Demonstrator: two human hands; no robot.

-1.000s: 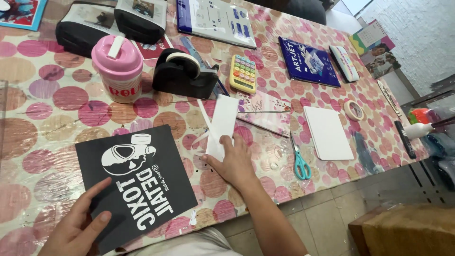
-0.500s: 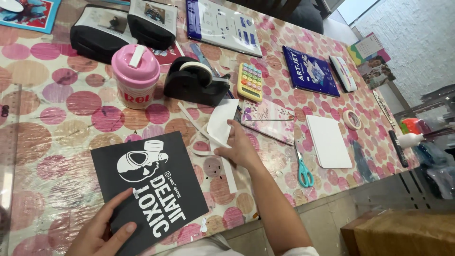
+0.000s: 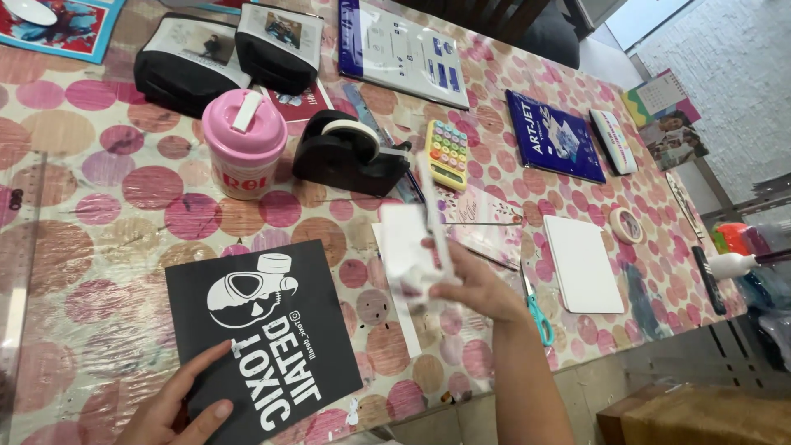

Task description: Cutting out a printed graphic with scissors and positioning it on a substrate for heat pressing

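Note:
My right hand [image 3: 478,284] holds a white sheet of paper [image 3: 412,247] lifted off the table, bent and blurred. My left hand [image 3: 177,408] rests with fingers spread on the lower edge of a black square card [image 3: 264,330] printed with a white gas-mask skull and white letters. A long white paper strip [image 3: 400,317] lies on the table under the lifted sheet. Both hands are near the front edge of the pink-dotted table [image 3: 115,214].
A pink lidded cup [image 3: 245,142], a black tape dispenser [image 3: 350,152], a colourful calculator [image 3: 447,152], two black pouches [image 3: 222,53], a blue book [image 3: 554,136], a white pad [image 3: 582,264], a tape roll [image 3: 626,224] and teal scissors [image 3: 537,311] lie around.
My right hand has lifted the white sheet off the table and turned it upward. My left hand stays on the black card.

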